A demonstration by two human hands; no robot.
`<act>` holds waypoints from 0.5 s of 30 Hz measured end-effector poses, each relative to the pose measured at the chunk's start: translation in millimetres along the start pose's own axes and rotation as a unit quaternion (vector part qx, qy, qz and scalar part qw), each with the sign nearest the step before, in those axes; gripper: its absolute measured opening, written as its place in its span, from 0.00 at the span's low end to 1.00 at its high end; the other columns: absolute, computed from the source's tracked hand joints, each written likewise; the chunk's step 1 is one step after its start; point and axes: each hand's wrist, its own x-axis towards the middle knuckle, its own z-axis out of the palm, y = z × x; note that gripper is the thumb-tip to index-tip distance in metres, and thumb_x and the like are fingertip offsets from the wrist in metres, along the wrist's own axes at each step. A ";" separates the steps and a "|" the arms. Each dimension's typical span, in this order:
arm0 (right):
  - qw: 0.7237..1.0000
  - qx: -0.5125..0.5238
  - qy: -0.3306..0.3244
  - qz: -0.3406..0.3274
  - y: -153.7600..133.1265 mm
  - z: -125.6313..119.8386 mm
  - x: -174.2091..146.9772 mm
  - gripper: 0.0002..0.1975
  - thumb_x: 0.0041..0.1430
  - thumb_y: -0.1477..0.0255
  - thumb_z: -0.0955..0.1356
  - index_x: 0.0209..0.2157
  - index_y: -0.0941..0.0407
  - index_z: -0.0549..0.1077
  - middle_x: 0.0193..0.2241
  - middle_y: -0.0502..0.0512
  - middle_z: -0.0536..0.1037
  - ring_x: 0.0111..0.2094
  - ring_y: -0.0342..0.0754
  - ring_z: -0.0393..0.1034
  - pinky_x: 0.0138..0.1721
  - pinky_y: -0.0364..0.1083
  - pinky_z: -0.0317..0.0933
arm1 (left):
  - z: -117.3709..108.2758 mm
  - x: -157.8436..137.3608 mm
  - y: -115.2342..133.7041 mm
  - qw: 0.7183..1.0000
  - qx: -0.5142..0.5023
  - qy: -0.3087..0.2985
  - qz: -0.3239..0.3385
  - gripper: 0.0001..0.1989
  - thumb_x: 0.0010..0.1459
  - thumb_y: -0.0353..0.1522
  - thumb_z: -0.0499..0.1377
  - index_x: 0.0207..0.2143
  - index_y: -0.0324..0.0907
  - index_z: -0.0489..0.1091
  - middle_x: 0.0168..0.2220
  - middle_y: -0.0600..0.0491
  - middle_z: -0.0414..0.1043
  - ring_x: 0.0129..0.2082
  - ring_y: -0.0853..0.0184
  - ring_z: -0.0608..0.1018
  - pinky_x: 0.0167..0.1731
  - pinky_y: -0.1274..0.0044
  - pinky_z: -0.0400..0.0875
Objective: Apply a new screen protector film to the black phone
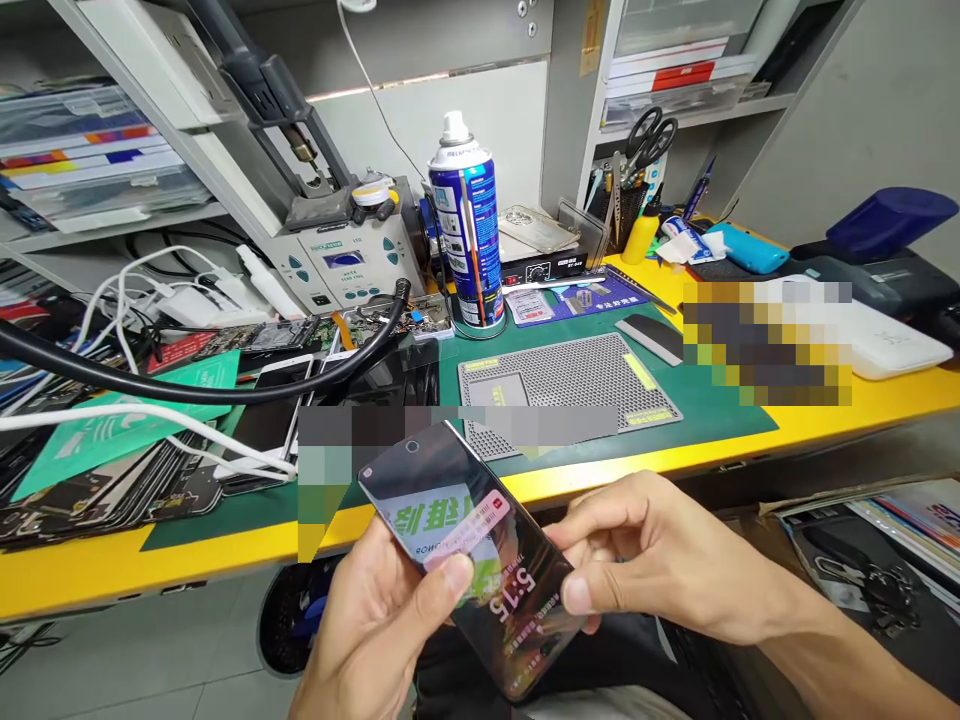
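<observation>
A dark smartphone (480,590) is held tilted in front of the bench, its screen lit and reading 5:15. A light notification strip and green reflected lettering show across the glass. My left hand (382,610) grips the phone's left edge, its thumb lying on the screen. At the opposite edge my right hand (637,560) is closed, thumb and fingers pinching the side of the phone. Past the phone, a grey perforated metal plate (562,385) lies on the green mat (697,430).
A blue spray can (466,235) stands behind the plate, beside a grey rework station (349,255). Several phone parts (120,490) and white cables (135,410) crowd the left. Scissors (649,140) stand in a holder at the back. A dark bin (285,620) sits below the yellow bench edge.
</observation>
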 end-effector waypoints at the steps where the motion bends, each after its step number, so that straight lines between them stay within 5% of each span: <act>1: 1.000 0.004 -0.002 0.012 2.1 -0.8 0.5 0.12 0.48 0.69 0.80 0.33 0.60 0.84 0.26 0.52 0.80 0.25 0.41 0.73 0.30 0.40 0.70 | -0.6 0.3 -0.1 1.000 0.001 -0.005 -0.004 0.26 0.62 0.36 0.64 0.60 0.42 0.65 0.58 0.44 0.73 0.56 0.53 0.76 0.51 0.70 0.75; 10: 0.999 -0.035 -0.027 0.021 10.7 -4.3 -2.0 0.21 0.56 0.57 0.76 0.28 0.63 0.80 0.23 0.54 0.76 0.24 0.43 0.74 0.28 0.42 0.68 | -3.9 4.6 5.4 0.996 0.025 -0.078 -0.032 0.24 0.64 0.36 0.62 0.60 0.43 0.64 0.58 0.44 0.73 0.56 0.53 0.76 0.56 0.66 0.72; 13: 0.999 -0.032 -0.032 -0.022 9.8 -4.2 -2.0 0.18 0.57 0.60 0.76 0.41 0.61 0.81 0.29 0.53 0.77 0.29 0.42 0.73 0.34 0.43 0.68 | -4.5 5.5 7.6 0.994 0.045 -0.091 -0.033 0.25 0.64 0.37 0.62 0.61 0.42 0.63 0.58 0.43 0.73 0.56 0.53 0.75 0.57 0.65 0.71; 15: 0.998 -0.020 -0.031 -0.060 8.6 -2.9 -0.7 0.34 0.47 0.67 0.81 0.56 0.55 0.75 0.35 0.51 0.77 0.32 0.42 0.72 0.36 0.43 0.68 | -3.1 5.3 7.7 0.993 0.054 -0.098 -0.031 0.24 0.63 0.37 0.63 0.60 0.43 0.64 0.59 0.44 0.72 0.57 0.53 0.75 0.57 0.66 0.71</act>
